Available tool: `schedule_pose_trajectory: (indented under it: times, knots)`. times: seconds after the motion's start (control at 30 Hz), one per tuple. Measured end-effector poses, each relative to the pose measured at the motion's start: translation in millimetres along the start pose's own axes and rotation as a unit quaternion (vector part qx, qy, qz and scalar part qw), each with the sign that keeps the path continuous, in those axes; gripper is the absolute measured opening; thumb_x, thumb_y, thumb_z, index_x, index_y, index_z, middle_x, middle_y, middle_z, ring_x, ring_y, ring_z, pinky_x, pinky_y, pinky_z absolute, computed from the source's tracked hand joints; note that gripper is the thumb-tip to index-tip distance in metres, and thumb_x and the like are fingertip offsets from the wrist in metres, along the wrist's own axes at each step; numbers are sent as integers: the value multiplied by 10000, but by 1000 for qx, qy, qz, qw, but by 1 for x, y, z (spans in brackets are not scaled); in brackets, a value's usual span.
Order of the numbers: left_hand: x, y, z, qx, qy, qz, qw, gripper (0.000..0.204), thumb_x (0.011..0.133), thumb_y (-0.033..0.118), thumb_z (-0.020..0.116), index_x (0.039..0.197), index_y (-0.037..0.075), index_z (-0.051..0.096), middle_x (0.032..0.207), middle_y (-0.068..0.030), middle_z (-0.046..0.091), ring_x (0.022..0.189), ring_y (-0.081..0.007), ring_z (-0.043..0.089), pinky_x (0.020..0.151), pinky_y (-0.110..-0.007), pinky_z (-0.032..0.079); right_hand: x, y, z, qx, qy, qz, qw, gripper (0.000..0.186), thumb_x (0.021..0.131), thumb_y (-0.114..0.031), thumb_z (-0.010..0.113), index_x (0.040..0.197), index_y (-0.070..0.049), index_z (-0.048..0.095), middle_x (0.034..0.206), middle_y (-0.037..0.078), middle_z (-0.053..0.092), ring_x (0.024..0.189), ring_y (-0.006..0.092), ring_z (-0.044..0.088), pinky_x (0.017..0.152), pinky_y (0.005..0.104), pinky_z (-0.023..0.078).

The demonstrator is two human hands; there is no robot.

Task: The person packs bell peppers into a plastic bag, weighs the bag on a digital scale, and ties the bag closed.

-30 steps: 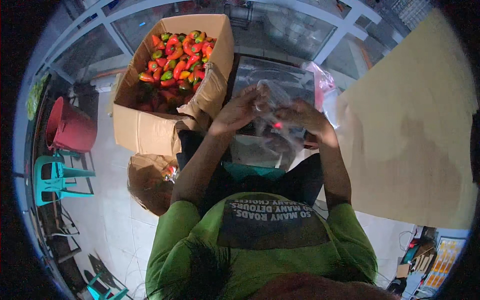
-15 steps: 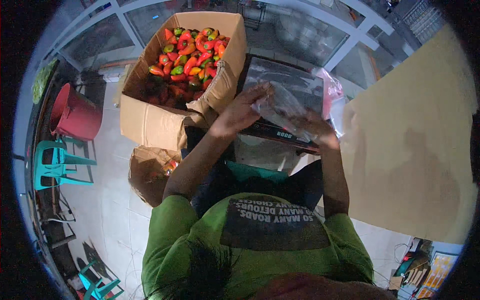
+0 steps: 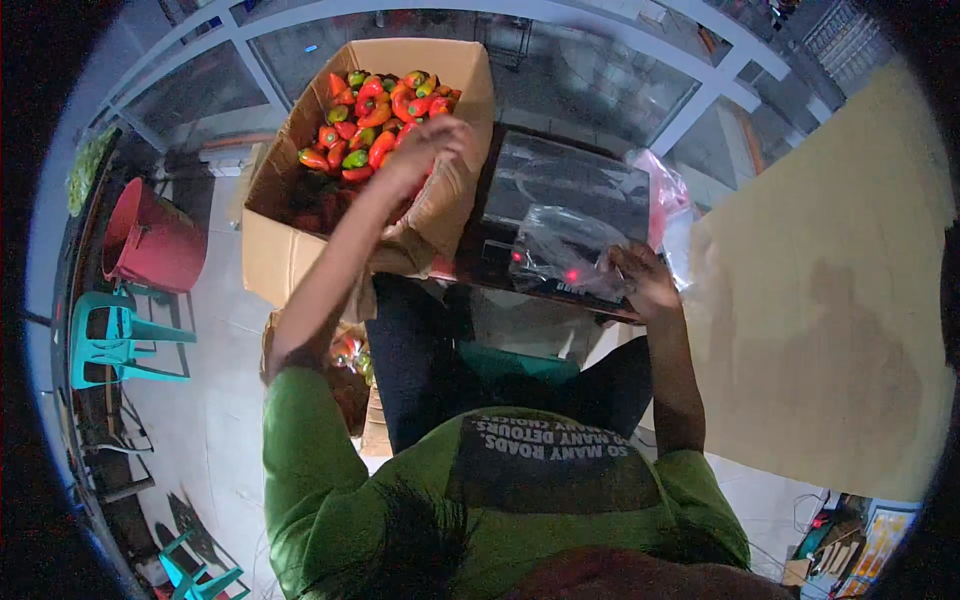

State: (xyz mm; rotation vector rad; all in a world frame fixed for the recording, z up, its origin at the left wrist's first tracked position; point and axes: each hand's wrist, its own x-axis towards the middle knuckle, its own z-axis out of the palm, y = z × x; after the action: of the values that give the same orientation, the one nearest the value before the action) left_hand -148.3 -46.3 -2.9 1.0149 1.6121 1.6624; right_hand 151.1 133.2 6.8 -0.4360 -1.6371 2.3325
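My left hand (image 3: pixel 428 152) reaches over the right side of a large cardboard box (image 3: pixel 300 256), its fingers apart and holding nothing. Red, orange and green peppers (image 3: pixel 370 128) are heaped inside that box, just left of the hand. My right hand (image 3: pixel 645 275) pinches the edge of a clear plastic bag (image 3: pixel 560 240). The bag lies spread over the front of a black flat-topped scale (image 3: pixel 560 165), where small red lights glow.
Below the large box, a smaller cardboard box holds wrapped peppers (image 3: pixel 350 355). Pink and white plastic (image 3: pixel 660 195) lies right of the scale. A tall tan board (image 3: pixel 820 300) stands to my right. On the left are a red bucket (image 3: pixel 155 240) and a teal stool (image 3: pixel 110 345).
My left hand has let go of the plastic bag and moved left over the large box. The bag has come down onto the scale's front, still in my right hand.
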Motion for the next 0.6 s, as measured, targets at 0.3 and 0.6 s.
schedule_pose_trajectory:
  times: [0.3, 0.6]
  knots:
    - [51, -60, -168, 667, 396, -75, 627, 511, 647, 407, 583, 1005, 54, 492, 1051, -121, 481, 977, -308, 453, 799, -403, 382, 6, 24, -40, -144, 25, 88, 985, 174, 758, -128, 546, 867, 4, 518, 696, 41, 543, 596, 113, 518, 509, 234, 427]
    - [100, -92, -207, 594, 83, -96, 795, 710, 561, 623, 553, 1097, 165, 465, 1159, -128, 386, 1071, -324, 366, 875, -433, 323, 3, 42, -55, -28, -63, 74, 995, 340, 820, -211, 442, 1098, -21, 396, 896, 115, 526, 807, 201, 517, 709, 307, 425]
